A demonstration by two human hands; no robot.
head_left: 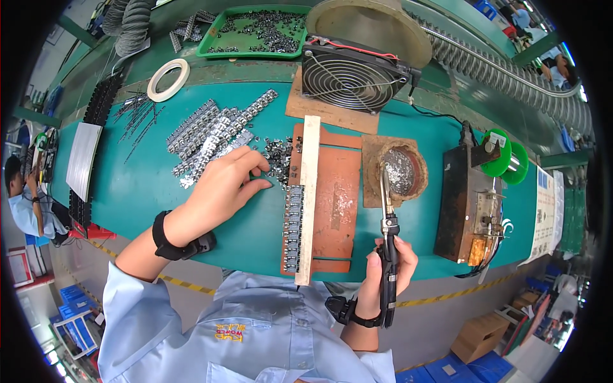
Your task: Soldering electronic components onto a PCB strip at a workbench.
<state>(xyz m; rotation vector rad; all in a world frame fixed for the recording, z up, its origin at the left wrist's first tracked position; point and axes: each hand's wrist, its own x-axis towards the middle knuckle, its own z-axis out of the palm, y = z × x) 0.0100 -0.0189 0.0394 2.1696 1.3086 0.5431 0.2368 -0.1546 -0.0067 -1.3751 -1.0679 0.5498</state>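
My right hand (396, 262) is closed round the black handle of a soldering iron (388, 271). The iron's metal end points away from me and rests at the near left rim of a round crusted bowl (418, 185) with silvery bits of solder in it. My left hand (223, 182) is held over the mat, thumb and forefinger bent but apart, with nothing visible between them. Just beyond those fingertips lies a pile of small black parts (279, 159). Right of the pile, a brown fixture board (335, 210) carries a pale bar (308, 210) and a row of small dark components (293, 230) along its left side.
Metallic strips of parts (217, 131) lie beyond my left hand, near thin dark wires (137, 115) and a tape roll (168, 80). At the back are a green tray (252, 54) of parts and a black fan (351, 73). A metal box (454, 204) with a green spool (504, 156) stands right.
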